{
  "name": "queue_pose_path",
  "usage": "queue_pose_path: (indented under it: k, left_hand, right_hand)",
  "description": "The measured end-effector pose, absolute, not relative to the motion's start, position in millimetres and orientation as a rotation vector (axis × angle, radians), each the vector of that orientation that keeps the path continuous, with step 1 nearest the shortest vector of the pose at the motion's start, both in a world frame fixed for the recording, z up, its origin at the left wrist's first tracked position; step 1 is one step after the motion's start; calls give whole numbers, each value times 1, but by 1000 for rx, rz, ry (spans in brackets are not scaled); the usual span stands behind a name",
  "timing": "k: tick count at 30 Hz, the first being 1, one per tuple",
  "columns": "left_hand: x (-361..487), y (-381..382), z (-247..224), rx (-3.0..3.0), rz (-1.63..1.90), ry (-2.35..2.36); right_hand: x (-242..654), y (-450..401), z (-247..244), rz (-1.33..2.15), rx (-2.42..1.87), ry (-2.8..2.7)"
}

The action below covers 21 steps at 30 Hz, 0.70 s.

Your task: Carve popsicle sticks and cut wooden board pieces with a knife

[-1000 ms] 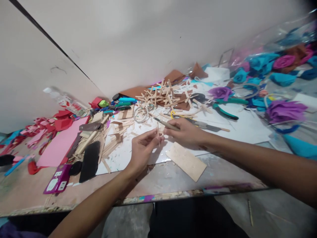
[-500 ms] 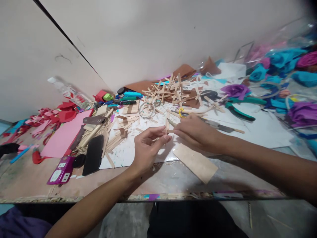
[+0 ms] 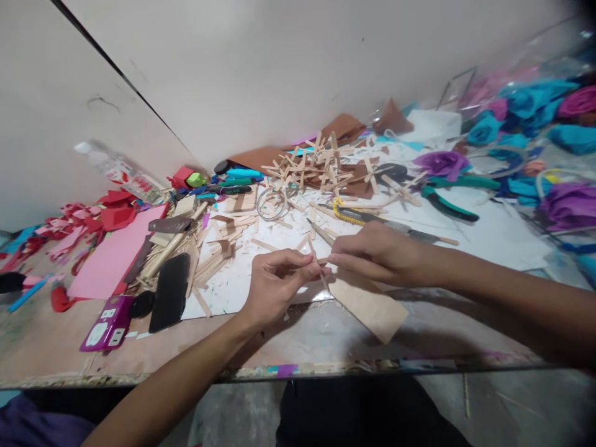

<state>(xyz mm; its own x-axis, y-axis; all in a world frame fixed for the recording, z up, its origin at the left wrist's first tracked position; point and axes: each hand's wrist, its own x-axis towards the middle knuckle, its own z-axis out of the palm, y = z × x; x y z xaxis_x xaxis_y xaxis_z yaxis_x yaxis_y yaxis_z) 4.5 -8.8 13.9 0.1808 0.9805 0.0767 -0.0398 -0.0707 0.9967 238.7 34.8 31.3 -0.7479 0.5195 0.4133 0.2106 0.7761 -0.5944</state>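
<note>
Head view: left hand [image 3: 278,282] pinches at least one wooden stick [image 3: 313,248]; right hand [image 3: 377,253] holds one pointed tool [image 3: 321,233].

Looks like a craft workshop — judging by a worn table [image 3: 46,347] against a plain wall [image 3: 279,74], spread with wood sticks [image 3: 215,267], green-handled pliers [image 3: 447,205], yellow-and-black cutter [image 3: 351,215], pink sheet [image 3: 112,254] and ruffled purple flowers [image 3: 440,164].

Pale wall [image 3: 261,74] behind worn table [image 3: 56,354], grey floor [image 3: 233,416] below
</note>
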Motion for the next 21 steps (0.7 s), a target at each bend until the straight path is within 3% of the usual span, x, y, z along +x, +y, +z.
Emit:
queue_pose_path:
  k: [16, 21]
  left_hand:
    - [-1, -3, 10, 1339, 1138, 1047]
    - [-19, 17, 23, 1919, 922, 985]
  right_hand:
    - [229, 30, 21, 735, -665, -2296]
    - [226, 28, 29, 703, -707, -2372]
